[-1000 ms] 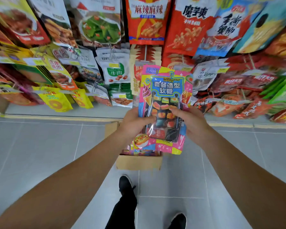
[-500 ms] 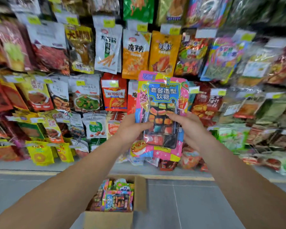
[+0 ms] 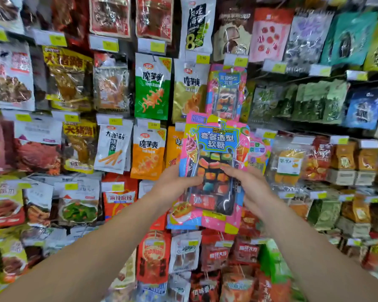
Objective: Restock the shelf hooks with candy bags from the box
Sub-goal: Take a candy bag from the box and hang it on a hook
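You've got the pink candy bag (image 3: pixel 214 171) up in front of the shelf w/ both hands: left hand (image 3: pixel 175 186) closed on its left edge, right hand (image 3: pixel 251 188) pinching the right edge, thumb across the clear window. Matching bag (image 3: pixel 226 92) hangs on a hook just above, under a yellow price tag (image 3: pixel 236 61).
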`<state>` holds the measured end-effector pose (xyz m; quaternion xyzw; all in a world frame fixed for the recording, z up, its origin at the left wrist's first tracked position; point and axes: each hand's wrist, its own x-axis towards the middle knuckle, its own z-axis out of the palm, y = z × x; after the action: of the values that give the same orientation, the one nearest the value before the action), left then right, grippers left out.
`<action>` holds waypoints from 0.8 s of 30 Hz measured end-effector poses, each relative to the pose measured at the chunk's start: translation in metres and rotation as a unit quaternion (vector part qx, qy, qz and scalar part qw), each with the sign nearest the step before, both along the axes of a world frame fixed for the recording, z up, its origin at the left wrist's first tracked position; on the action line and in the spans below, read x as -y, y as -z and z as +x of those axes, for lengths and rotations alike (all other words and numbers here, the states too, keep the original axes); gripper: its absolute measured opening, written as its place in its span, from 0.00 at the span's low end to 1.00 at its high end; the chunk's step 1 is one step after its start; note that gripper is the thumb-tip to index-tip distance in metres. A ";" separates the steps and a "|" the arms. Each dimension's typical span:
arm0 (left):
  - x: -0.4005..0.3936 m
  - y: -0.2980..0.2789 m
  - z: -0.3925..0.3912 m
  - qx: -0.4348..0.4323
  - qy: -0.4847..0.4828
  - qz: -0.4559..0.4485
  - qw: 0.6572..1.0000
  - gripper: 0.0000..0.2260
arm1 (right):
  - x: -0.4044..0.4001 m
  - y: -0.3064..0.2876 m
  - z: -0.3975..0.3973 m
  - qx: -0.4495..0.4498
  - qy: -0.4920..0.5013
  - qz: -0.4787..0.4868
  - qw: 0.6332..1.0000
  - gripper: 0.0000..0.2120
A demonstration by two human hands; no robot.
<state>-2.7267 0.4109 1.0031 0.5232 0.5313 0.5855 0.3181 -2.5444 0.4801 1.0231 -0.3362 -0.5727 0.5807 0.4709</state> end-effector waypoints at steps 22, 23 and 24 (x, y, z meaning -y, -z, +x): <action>-0.219 -0.137 -0.049 0.072 0.025 0.143 0.987 0.13 | -0.215 -0.087 -0.032 0.078 -0.026 0.137 0.987 0.17; -0.225 -0.141 -0.049 0.063 0.023 0.144 0.987 0.12 | -0.224 -0.094 -0.029 0.100 -0.014 0.151 0.983 0.14; -0.235 -0.145 -0.047 0.053 0.013 0.151 0.987 0.10 | -0.237 -0.104 -0.026 0.126 0.007 0.174 0.977 0.14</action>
<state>-2.7735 0.6454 1.1485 0.5406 0.4121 0.6818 0.2704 -2.5708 0.7174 1.1269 -0.3239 -0.7172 0.4215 0.4506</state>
